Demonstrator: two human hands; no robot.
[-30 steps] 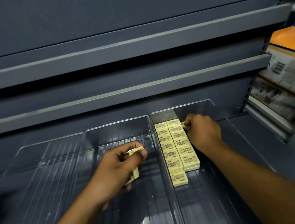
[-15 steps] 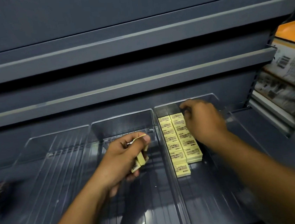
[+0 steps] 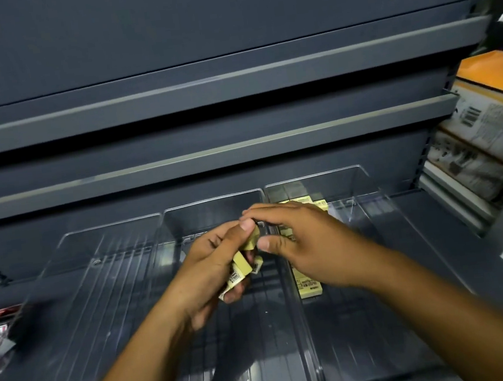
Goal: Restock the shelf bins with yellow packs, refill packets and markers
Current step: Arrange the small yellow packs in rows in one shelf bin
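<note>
yellow packs (image 3: 240, 265) sit bunched in the left hand (image 3: 212, 267) over the middle clear bin (image 3: 229, 334), long sides tilted up toward the back wall. more packs (image 3: 310, 287) lie flat in a row in the right bin (image 3: 371, 208), running front to back. the right hand (image 3: 306, 243) pinches the topmost held pack, partly hiding that row. boxed goods (image 3: 493, 119) stand at right.

On the nearest yellow pack (image 3: 310, 287) in the right bin, the word "miffy" can be read; the smaller print under it is too blurred. The packs in the left hand (image 3: 204, 269) carry barcode labels (image 3: 236, 277), but no digits are legible. The boxes (image 3: 486, 119) at far right show a barcode and dense print, which is unreadable.
</note>
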